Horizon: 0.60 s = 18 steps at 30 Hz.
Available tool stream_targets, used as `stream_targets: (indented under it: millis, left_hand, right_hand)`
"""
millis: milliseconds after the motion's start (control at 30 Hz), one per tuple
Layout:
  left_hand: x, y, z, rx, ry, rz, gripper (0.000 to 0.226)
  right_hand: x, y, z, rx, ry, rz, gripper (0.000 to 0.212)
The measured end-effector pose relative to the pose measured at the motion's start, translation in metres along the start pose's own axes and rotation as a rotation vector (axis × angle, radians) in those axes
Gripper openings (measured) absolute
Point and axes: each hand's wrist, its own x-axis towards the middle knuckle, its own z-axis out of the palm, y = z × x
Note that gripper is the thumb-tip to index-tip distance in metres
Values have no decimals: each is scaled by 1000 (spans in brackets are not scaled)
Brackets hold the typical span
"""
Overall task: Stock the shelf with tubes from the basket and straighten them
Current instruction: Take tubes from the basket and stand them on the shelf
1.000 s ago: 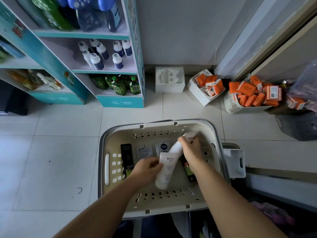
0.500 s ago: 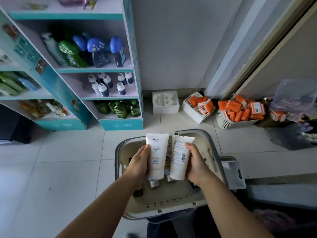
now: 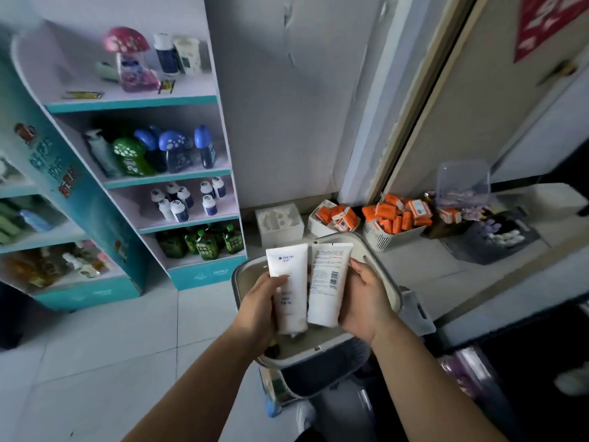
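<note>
I hold two white tubes side by side above the basket (image 3: 390, 283), with their flat crimped ends pointing up and away from me. My left hand (image 3: 258, 309) is closed around the left tube (image 3: 288, 287); its printed front faces me, and my thumb lies across it. My right hand (image 3: 366, 303) grips the right tube (image 3: 330, 283), which shows its back with small text and a barcode. My right fingers (image 3: 358, 266) wrap around its right edge. The two tubes almost touch each other along their long sides.

The basket is pale with a grey rim and it sits just under my hands. What is inside it I cannot see well, because the hands and the tubes cover it.

The shelf (image 3: 194, 102) stands to the left on the tiled floor (image 3: 95, 346), well apart from my hands. It has teal edges and carries bottles on several levels. Orange boxes (image 3: 398, 215) lie in white bins near the wall.
</note>
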Motion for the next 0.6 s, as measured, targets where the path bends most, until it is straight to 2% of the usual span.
stream_targets:
  millis: [200, 300, 367, 600]
  left_hand:
    - [-51, 9, 11, 81, -221, 53, 31]
    - [-74, 12, 30, 142, -322, 76, 26]
    - [-84, 11, 46, 191, -373, 92, 27]
    - [-124, -15, 112, 263, -484, 149, 26]
  right_hand:
    - [-71, 13, 9, 33, -71, -168, 44]
    - [-105, 6, 7, -73, -95, -288, 47]
    - [-127, -2, 4, -154, -31, -381, 57]
    - [-214, -28, -30, -179, 321, -598, 34]
